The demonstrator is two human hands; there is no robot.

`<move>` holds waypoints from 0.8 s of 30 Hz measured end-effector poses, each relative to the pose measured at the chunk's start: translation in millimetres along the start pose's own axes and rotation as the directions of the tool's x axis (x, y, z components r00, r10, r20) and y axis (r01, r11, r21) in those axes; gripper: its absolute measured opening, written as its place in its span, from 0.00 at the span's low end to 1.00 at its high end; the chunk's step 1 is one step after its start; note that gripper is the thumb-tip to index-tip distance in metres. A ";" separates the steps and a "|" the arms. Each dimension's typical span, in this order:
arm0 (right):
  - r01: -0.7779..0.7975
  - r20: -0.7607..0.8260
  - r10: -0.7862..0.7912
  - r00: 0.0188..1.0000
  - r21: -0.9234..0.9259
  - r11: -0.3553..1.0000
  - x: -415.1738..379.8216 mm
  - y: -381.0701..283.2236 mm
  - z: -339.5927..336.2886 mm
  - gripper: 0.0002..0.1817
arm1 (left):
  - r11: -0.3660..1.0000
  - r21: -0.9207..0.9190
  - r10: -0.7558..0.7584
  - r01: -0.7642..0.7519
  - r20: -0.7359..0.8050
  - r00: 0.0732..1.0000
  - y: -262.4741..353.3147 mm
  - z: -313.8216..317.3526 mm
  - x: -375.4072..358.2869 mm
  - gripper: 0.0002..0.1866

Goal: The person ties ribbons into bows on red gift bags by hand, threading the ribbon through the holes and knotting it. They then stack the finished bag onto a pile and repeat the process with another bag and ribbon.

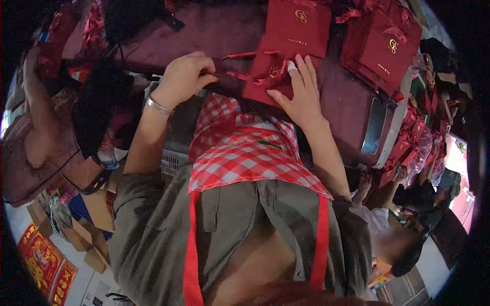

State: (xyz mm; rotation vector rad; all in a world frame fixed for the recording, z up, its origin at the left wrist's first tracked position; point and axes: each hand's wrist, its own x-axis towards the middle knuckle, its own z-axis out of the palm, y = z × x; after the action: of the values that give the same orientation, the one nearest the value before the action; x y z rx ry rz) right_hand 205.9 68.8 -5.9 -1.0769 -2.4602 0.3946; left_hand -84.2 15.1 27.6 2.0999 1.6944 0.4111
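One red bag point(263, 86) lay at the near edge of the worktop point(342, 115), under the spread fingers of the right hand point(302, 89). The left hand point(206, 75) had thumb and fingertips pressed together beside the bag's ribbon point(239, 75); whether they pinched it, one cannot tell. Stacked bags point(383, 48) lay toward the far right corner, with a phone point(374, 126) by the right edge.

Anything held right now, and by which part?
Left hand seems to pinch the loose end of a red ribbon. Right hand lies on the red bag, not visibly gripping it.
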 end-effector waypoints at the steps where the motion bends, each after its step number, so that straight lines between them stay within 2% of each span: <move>1: 0.000 0.001 0.000 1.000 0.001 1.000 0.1 0.9 0.6 0.39 | 1.000 0.000 -0.001 0.001 0.001 1.000 2.2 -3.7 1.3 0.07; 3: 0.028 -0.027 -0.029 0.999 -0.006 1.000 -0.9 2.7 2.1 0.37 | 0.974 -0.177 -0.145 0.143 0.000 0.989 8.2 -9.5 3.2 0.09; 4: 0.029 -0.026 -0.029 0.999 -0.004 1.000 -1.0 2.9 2.5 0.37 | 0.973 -0.177 -0.148 0.146 0.000 0.989 6.6 -7.3 5.4 0.09; 6: 0.017 -0.024 -0.017 1.000 -0.017 1.000 -1.3 3.2 3.3 0.36 | 0.984 -0.174 -0.057 0.025 -0.186 0.981 0.4 -0.1 12.7 0.12; 7: 0.017 -0.022 -0.017 1.000 -0.016 1.000 -1.6 3.3 3.4 0.36 | 0.984 -0.175 -0.059 0.026 -0.184 0.981 2.3 3.2 15.5 0.12; 9: 0.019 -0.027 -0.019 0.999 -0.007 1.000 -1.3 3.6 3.4 0.36 | 0.996 -0.082 0.005 -0.029 -0.278 0.961 10.8 9.9 23.8 0.11; 11: 0.009 -0.012 -0.009 1.000 -0.009 1.000 -0.8 2.5 1.3 0.36 | 0.999 -0.032 0.014 -0.023 -0.257 0.966 9.3 17.4 28.8 0.09; 13: 0.003 0.004 -0.003 1.000 -0.010 1.000 0.0 3.1 1.7 0.36 | 0.995 0.016 0.097 -0.097 -0.317 0.943 -0.8 25.6 33.9 0.06; 16: 0.056 -0.029 -0.056 0.998 0.006 0.998 1.6 3.5 3.1 0.36 | 0.996 0.073 0.074 -0.053 -0.314 0.947 -12.5 12.1 30.7 0.05; 21: 0.019 -0.004 -0.019 1.000 0.008 1.000 1.9 -1.1 0.4 0.36 | 0.996 0.054 0.076 -0.064 -0.265 0.961 -7.2 6.9 22.1 0.05; 23: 0.019 -0.002 -0.019 1.000 0.008 1.000 1.3 -0.7 0.9 0.36 | 0.986 -0.077 0.125 -0.147 -0.239 0.963 -10.6 9.6 19.6 0.06; 24: 0.026 0.000 -0.026 1.000 0.010 1.000 1.3 0.1 0.9 0.36 | 0.985 -0.080 0.128 -0.151 -0.239 0.962 -11.1 9.4 19.8 0.06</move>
State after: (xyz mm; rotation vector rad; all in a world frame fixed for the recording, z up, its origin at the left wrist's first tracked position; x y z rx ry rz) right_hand 204.7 69.7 -6.4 -1.0395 -2.4675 0.3981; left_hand -85.0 35.2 13.4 2.1763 1.6167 0.7965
